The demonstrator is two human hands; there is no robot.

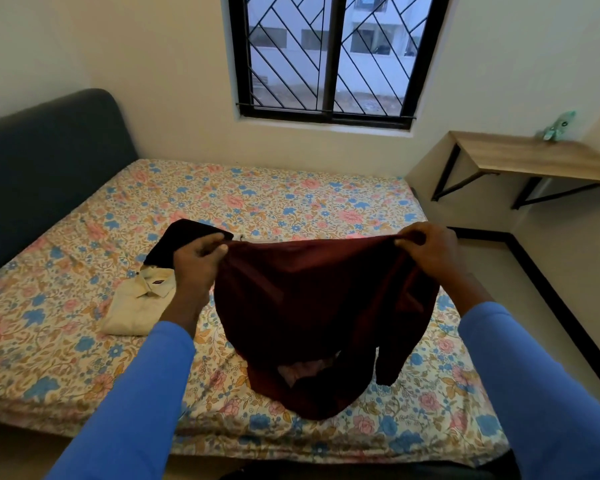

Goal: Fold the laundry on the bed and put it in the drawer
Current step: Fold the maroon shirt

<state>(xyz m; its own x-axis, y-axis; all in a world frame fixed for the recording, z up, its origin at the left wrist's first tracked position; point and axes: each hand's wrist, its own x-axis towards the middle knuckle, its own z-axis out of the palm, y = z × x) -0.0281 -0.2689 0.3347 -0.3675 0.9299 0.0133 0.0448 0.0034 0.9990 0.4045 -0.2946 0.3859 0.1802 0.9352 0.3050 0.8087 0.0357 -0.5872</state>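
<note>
Left hand (198, 259) and right hand (426, 251) pinch a maroon garment (309, 299) over the floral bed (291, 195) (window (326, 53) behind).

No words or numbers can be read here. The only sign is a tiny red tag (152, 282) inside the collar of the folded cream shirt (137, 306). The shirt lies on the bed (291, 195), at about nine o'clock from the dark red garment (309, 299). The tag is too small and blurry to read.

Matt maroon cloth garment (312, 306), floral cotton-like bedsheet (257, 195), wood-grain shelf (534, 161) on black metal brackets (447, 178).
</note>
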